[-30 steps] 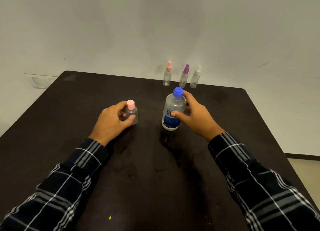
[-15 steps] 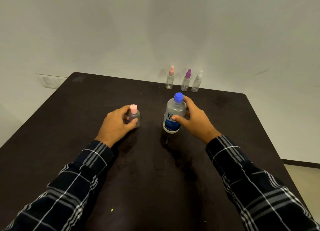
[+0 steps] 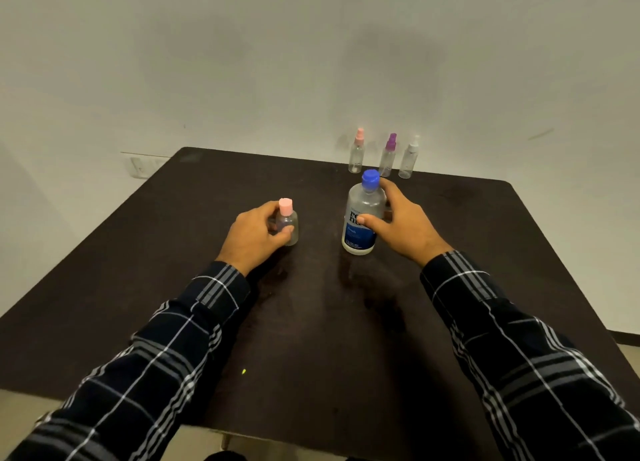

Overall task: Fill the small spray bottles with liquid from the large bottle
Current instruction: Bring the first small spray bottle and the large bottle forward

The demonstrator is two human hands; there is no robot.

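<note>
Hands: your left hand (image 3: 254, 235) curls round the small bottle (image 3: 290, 225), thumb across its front; your right hand (image 3: 407, 226) wraps the large bottle (image 3: 363, 214), thumb lying on the label.
Small bottle: clear, pink cap on, upright on the worktop (image 3: 311, 325), left of the large bottle and apart from it.
Large bottle: upright near mid-worktop, blue cap on.
Label: "re" over "nu" reads in dark letters, partly under your thumb; the blue band's print is too blurred.
Far edge: pink sprayer (image 3: 356, 154), purple sprayer (image 3: 388, 157), white sprayer (image 3: 408, 159), upright in a row.
</note>
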